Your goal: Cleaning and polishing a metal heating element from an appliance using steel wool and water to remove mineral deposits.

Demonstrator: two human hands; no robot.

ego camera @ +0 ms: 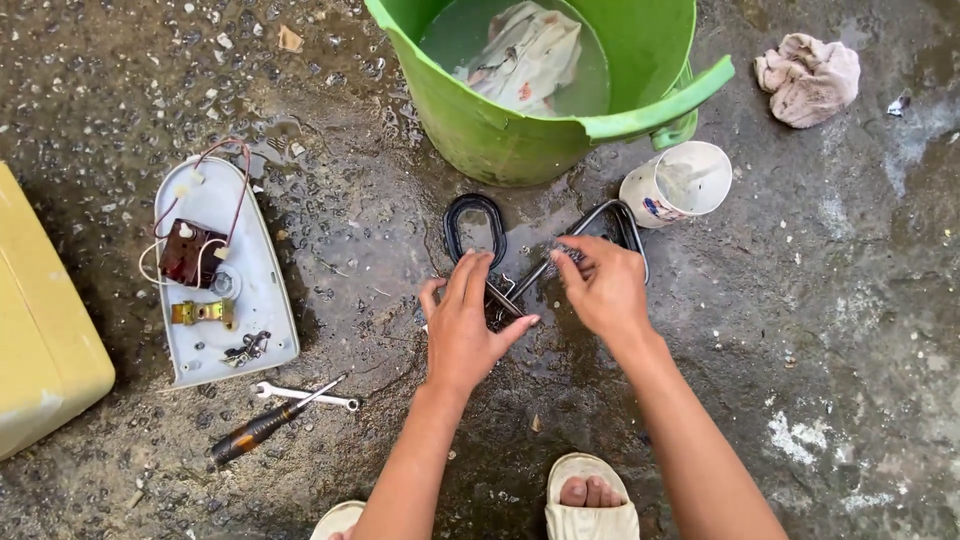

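Left hand (462,325): fingers curled narrowly around the near end of a bent dark metal tube loop (600,225), below the green plastic tub.
Right hand (603,288): pinching what may be a small scrubbing pad against the loop's rod.
Black oval rubber ring (474,228): flat on wet concrete, just below the tub.
Green plastic tub (520,130): holds water and cloth.
White plastic cup (676,183): tipped beside the tub's right.

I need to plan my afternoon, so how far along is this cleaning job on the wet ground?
Done: the white cover lies opened beside the screwdriver.
In hand: left hand steadies and right hand rubs the looped metal element.
Left: the black gasket lies loose; nothing is refitted.
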